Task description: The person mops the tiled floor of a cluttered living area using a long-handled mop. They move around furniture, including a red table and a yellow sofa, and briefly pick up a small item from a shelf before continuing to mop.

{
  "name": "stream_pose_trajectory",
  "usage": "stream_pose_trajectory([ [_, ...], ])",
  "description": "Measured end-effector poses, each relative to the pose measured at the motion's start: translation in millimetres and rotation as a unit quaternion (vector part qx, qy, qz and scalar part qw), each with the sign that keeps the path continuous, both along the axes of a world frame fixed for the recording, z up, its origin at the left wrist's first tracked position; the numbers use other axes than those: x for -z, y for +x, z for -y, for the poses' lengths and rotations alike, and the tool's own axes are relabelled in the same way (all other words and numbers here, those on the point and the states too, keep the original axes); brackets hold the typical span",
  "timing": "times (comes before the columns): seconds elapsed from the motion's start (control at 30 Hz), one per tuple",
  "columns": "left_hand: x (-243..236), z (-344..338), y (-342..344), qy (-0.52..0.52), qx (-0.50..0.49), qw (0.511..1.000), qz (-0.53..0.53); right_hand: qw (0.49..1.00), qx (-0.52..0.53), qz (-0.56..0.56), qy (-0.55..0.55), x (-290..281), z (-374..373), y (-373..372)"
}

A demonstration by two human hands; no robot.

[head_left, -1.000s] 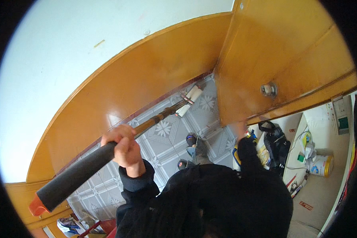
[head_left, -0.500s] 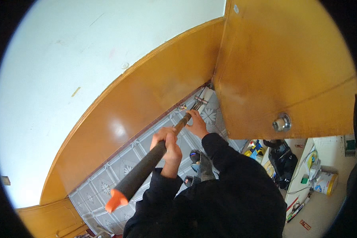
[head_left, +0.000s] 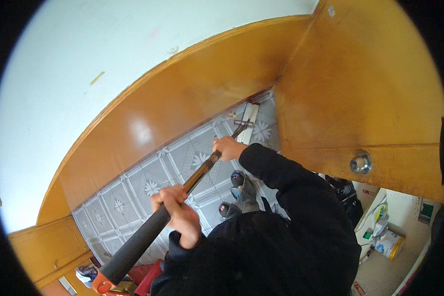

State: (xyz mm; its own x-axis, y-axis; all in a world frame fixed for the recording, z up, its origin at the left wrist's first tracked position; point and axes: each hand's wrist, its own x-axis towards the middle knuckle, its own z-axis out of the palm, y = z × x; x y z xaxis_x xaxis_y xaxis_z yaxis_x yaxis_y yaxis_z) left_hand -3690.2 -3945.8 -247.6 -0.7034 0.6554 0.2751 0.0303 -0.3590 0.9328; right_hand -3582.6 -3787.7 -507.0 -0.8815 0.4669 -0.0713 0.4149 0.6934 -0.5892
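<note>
A long bar tool runs diagonally from lower left to the door hinge at upper centre. The left hand wraps its black grip low down. The right hand, nearer the hinge, closes around the metal shaft.

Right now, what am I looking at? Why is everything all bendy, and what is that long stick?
This picture comes from a small camera worn on a person's head, looking down. Its very wide lens bends straight edges, so the wooden door frame looks curved.

There is no machine here, only a person in dark sleeves. The left hand grips the long tool around its middle, just above the black grip. The right hand holds the thin metal shaft nearer the far end. That end reaches toward a pale bar at the foot of the open wooden door, which has a round metal knob.

Below lies a grey patterned tile floor, and the person's shoes show on it.
</note>
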Motion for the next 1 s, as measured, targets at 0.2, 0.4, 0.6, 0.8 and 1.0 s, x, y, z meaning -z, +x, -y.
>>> stream_pose_trajectory([
  [0.2, -15, 92, -41, -0.047, -0.132, 0.99, 0.031, 0.98, -0.192, -0.058, -0.012, 8, 68, -73],
  [0.4, -45, 186, -112, 0.092, 0.147, 0.983, -0.068, 0.951, -0.3, -0.071, -0.005, -2, 142, -119],
  [0.6, -81, 292, -165, 0.2, 0.335, 0.916, -0.09, 0.932, -0.361, -0.004, -0.008, -110, 212, -138],
  [0.8, -92, 359, -164, 0.259, 0.238, 0.925, -0.145, 0.93, -0.354, -0.098, 0.004, -98, 251, -171],
  [1.0, -47, 359, -97, 0.186, -0.145, 0.958, -0.164, 0.954, -0.298, -0.015, 0.042, -58, 250, -174],
])
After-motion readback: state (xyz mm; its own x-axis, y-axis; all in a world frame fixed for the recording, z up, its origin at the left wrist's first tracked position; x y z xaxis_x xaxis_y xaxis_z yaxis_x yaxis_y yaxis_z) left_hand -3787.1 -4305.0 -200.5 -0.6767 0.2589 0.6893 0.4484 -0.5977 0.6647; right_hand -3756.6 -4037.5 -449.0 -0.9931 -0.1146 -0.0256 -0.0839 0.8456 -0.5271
